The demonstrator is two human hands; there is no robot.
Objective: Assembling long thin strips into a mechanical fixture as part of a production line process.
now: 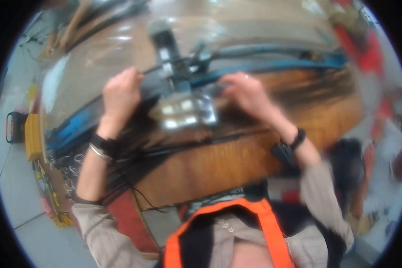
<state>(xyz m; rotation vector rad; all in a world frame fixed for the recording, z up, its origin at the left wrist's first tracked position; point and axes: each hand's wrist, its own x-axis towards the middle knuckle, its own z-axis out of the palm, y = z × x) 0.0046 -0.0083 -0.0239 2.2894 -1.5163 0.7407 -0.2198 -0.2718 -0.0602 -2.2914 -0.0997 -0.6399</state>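
The picture is motion-blurred. My left hand is closed over the left end of a dark power tool with a shiny metal base. On the tool's right side my right hand grips it, fingers curled. The tool rests on a brown wooden board lying across the workbench. A blue bar or hose runs behind the tool toward the right. Black bands sit on both wrists.
A pale wooden sheet lies beyond the tool. A yellow object and a dark case sit at the left, with small tools scattered on the floor. Red items and a crouching person are at the right.
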